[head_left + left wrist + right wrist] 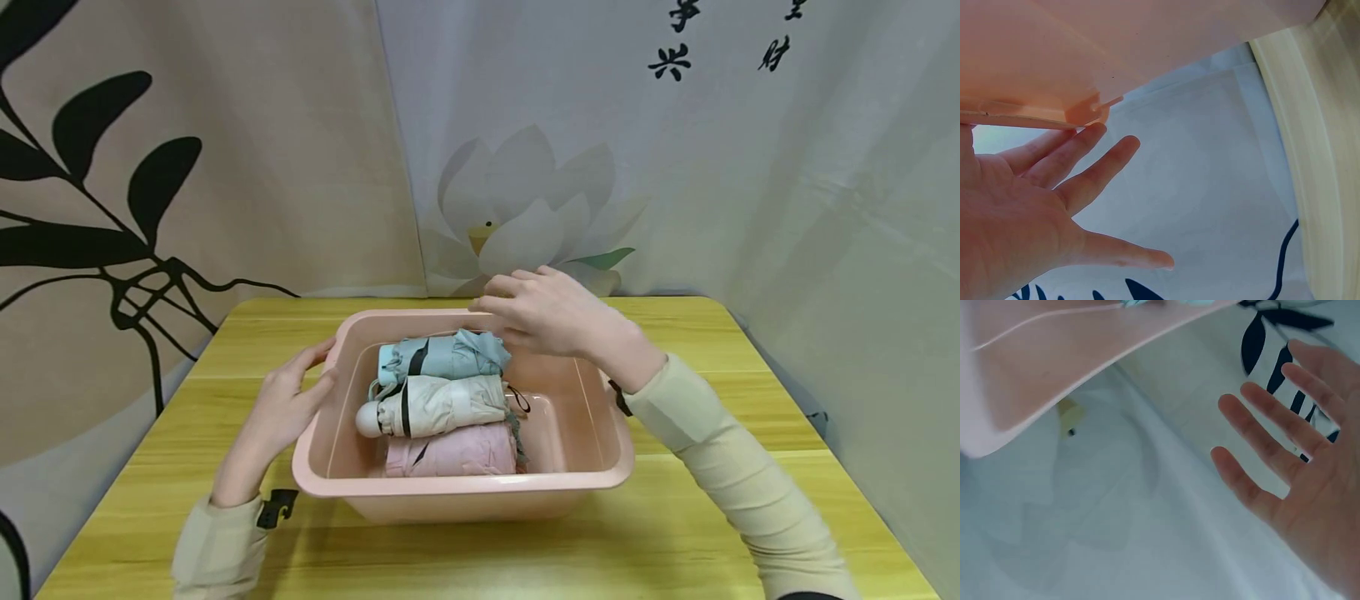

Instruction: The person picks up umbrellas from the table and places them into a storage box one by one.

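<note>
A pink plastic basin [465, 485] stands on the table with three folded umbrellas side by side in its left part. The light blue umbrella [457, 357] lies farthest back, the white umbrella [446, 405] in the middle, and the pink umbrella [459, 452] nearest the front wall. At the basin's left rim is my left hand [281, 407]; the left wrist view shows its fingers [1100, 172] extended, some right at the rim. My right hand [551, 312] hovers over the far rim, holding nothing, its fingers [1260, 428] spread in the right wrist view.
The yellow wood-grain table [420, 558] extends around the basin. Behind it hangs a pale curtain [300, 150] printed with dark leaves, a lotus and characters. Bare basin floor [543, 429] shows right of the umbrellas.
</note>
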### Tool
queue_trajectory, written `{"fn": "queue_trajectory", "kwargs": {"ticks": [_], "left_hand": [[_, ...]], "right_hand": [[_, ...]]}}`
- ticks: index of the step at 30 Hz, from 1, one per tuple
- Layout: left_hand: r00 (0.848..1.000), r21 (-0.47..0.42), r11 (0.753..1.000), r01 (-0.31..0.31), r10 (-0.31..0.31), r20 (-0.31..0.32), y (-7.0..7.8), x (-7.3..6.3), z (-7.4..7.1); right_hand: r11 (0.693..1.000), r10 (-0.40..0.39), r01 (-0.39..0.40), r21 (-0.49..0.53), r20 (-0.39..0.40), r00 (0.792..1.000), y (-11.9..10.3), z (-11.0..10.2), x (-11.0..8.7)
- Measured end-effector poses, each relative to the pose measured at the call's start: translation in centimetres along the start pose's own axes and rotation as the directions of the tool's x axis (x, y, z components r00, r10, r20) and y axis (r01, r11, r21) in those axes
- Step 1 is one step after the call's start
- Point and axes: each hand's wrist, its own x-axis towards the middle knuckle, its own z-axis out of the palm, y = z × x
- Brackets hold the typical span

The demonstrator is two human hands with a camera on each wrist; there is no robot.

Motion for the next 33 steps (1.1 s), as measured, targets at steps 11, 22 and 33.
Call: {"fn": "queue_trajectory", "kwargs": {"ticks": [11, 22, 33], "left_hand": [[1.000, -0.008, 1.000, -0.005, 0.005, -0.004, 0.0, 0.0, 0.1], [1.000, -0.011, 1.000, -0.001, 0.001, -0.001, 0.0, -0.1, 0.1], [1.000, -0.007, 1.000, -0.009, 0.009, -0.010, -0.1, 0.0, 0.1]], "right_hand": [[0.948, 0.295, -0.282, 0.151, -0.074, 0.953, 5.8, 3.0, -3.0], [0.838, 0.537, -0.508, 0.200, -0.135, 0.833, 9.9, 8.5, -6.4], [0.685, 0.689, -0.672, 0.282, 0.048, 0.723, 12.6, 15.7, -10.0]]}}
